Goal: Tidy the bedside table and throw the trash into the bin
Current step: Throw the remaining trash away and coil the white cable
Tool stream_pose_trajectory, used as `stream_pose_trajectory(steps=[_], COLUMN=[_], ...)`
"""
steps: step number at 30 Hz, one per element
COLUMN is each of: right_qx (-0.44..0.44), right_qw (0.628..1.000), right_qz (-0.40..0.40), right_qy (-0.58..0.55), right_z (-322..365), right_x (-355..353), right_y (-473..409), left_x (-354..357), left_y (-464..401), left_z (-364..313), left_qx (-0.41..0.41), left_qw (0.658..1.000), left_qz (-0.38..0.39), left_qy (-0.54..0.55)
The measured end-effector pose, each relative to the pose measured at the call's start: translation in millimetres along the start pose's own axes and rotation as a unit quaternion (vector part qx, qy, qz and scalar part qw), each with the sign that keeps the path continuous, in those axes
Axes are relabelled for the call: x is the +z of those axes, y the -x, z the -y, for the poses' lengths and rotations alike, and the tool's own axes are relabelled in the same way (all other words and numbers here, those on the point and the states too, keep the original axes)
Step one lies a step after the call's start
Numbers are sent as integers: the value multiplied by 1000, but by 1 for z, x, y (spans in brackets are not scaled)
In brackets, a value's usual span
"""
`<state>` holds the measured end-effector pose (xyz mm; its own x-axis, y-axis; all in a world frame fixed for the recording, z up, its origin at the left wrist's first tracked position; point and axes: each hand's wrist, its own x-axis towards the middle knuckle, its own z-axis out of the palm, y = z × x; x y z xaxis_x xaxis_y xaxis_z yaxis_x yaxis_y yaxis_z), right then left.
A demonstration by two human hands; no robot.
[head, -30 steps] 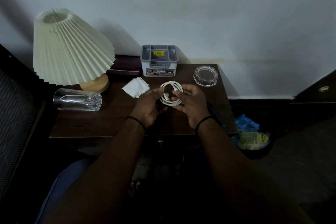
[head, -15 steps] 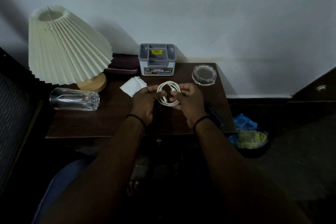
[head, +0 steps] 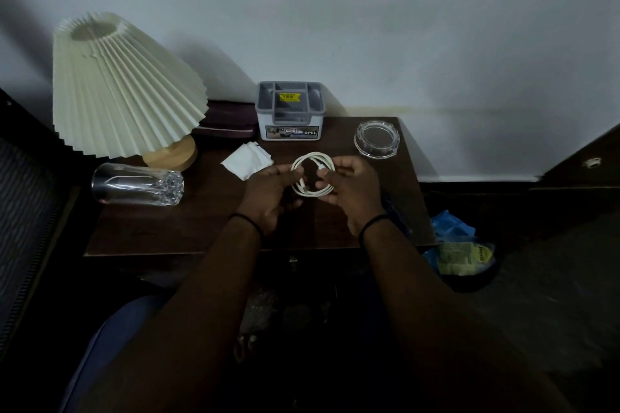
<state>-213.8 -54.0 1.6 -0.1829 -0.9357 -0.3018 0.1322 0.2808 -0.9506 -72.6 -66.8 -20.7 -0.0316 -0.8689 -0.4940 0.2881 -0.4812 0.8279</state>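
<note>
Dim light falls on your dark bedside table (head: 201,228), where your left hand (head: 268,193) and right hand (head: 352,191) each pinch one side of the white cable (head: 313,174), likely to keep its coil from springing open above the tabletop. Behind it the grey organiser box (head: 290,111) reads OPEL, and the bin (head: 469,265) waits right of the table, already holding wrappers

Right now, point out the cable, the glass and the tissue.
cable (head: 312,157), head view, top arc of the coil
glass (head: 134,183), head view, middle of its side, lying down
tissue (head: 246,161), head view, centre of the crumpled sheet
</note>
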Motion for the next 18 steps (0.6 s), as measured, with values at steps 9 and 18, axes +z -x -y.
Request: stream_pose_trajectory(steps=[9, 18], right_qx=[2, -42], right_qw=[998, 973], right_qz=[-56, -167], right_qy=[-10, 153], right_z=[14, 18], right_x=[-11, -28], right_y=[-25, -141], left_x=[9, 34], left_y=[-4, -33], left_z=[-1, -13], left_qx=[-18, 67], left_qw=[999, 992], left_qz=[14, -19], left_qy=[-24, -106])
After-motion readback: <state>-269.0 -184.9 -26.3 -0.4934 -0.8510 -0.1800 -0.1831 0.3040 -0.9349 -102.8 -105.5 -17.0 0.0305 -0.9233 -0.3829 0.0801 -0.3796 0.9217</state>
